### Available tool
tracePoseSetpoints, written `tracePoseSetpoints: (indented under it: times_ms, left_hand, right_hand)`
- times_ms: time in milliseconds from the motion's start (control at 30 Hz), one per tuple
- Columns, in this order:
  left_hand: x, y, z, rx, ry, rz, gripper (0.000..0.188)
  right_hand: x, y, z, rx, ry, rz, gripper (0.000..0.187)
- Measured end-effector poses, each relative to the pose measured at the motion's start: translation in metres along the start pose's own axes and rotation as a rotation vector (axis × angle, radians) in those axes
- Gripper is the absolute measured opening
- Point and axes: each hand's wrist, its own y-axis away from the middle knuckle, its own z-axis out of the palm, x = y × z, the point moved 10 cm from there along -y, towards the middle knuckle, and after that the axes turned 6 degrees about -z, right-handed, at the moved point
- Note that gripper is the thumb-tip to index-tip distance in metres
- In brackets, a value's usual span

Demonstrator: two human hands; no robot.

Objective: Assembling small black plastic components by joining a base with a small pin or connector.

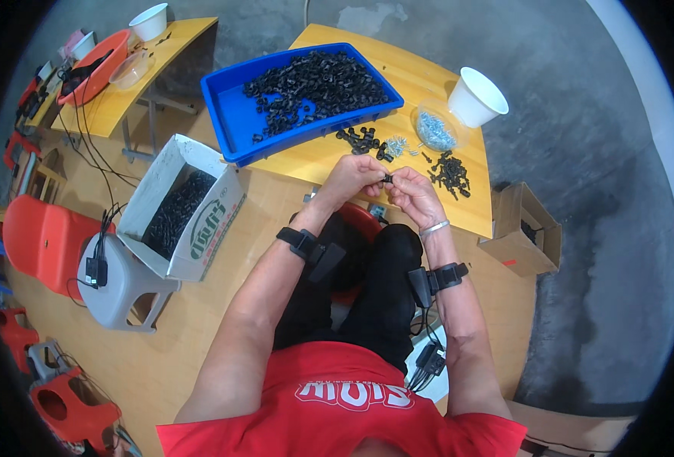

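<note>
A small black plastic part (386, 179) sits between my two hands at the table's near edge. My left hand (357, 177) pinches it from one side, and the fingers of my right hand (415, 192) close on it from the other. Its exact shape is mostly covered by the fingertips. Just beyond my hands lie a little heap of black parts (361, 141) and some loose silver screws (396, 146). To the right of my right hand is a pile of small black pieces (451, 175).
A blue tray (234, 126) of black parts fills the table's left side. At right stand a clear bowl of screws (434, 129) and a white bucket (478, 97). An open white carton (223, 202) and a cardboard box (504, 221) flank the table. Cables hang by a grey stool (127, 289).
</note>
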Motion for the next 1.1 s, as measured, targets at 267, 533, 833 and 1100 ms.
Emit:
tracePoseSetpoints:
  times_ms: [267,533,833,1100]
  left_hand:
    - [-0.002,0.002,-0.004,0.068,-0.005,0.02,0.009]
    - [0.004,0.003,-0.002,0.017,-0.013,0.03,0.009]
    - [0.0,0.034,0.013,0.046,-0.313,-0.058,0.011]
    - [0.012,0.056,0.028,0.059,-0.705,0.124,0.018]
  right_hand:
    - [0.001,0.0,0.001,0.069,0.061,-0.066,0.006]
    - [0.002,-0.001,0.01,0.012,0.091,0.034,0.008]
    - [-0.036,0.007,-0.032,0.208,0.497,-0.08,0.008]
    - [-0.113,0.0,-0.015,0.457,1.711,-0.709,0.017]
